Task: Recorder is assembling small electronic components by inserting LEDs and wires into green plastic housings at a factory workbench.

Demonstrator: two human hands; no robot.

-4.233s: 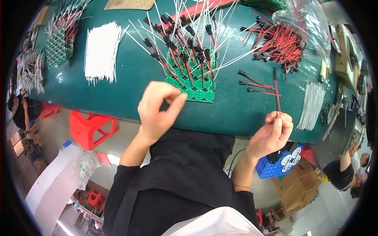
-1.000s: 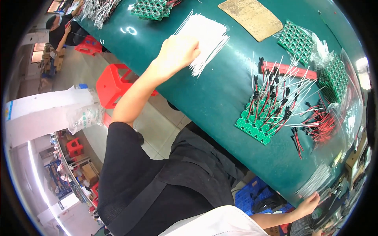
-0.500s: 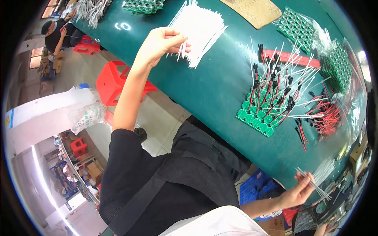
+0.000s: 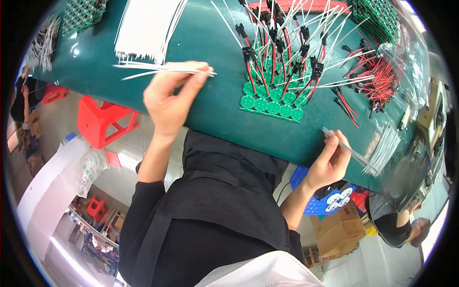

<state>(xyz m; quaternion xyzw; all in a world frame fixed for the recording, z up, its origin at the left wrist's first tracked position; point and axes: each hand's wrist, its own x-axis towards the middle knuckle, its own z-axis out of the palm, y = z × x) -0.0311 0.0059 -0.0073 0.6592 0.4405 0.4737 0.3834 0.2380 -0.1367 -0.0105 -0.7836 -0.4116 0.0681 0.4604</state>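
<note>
My left hand (image 4: 173, 100) pinches a few thin white wires (image 4: 143, 72) between thumb and fingers, held level above the table's near edge. Just beyond it lies a thick stack of similar white wires (image 4: 149, 28). My right hand (image 4: 331, 160) closes round a small bundle of thin greyish-white strips (image 4: 351, 152), near a pile of the same strips (image 4: 385, 149) at the table's right. Between the hands, farther back, a green circuit board panel (image 4: 272, 105) of round pieces carries upright red and black leads with black connectors (image 4: 273, 34) and white wires.
A heap of red and black leads (image 4: 377, 86) lies right of the panel, beside clear plastic bags (image 4: 415, 71). Green board stacks (image 4: 375, 16) stand at the back. Below are a red stool (image 4: 98, 122), a blue crate (image 4: 316, 206) and a cardboard box (image 4: 338, 229). Another person (image 4: 389, 220) is at right.
My view has turned rightward. My left hand has come away from the white stack with a few wires. My right hand, still holding its bundle, has moved inward and away from my body.
</note>
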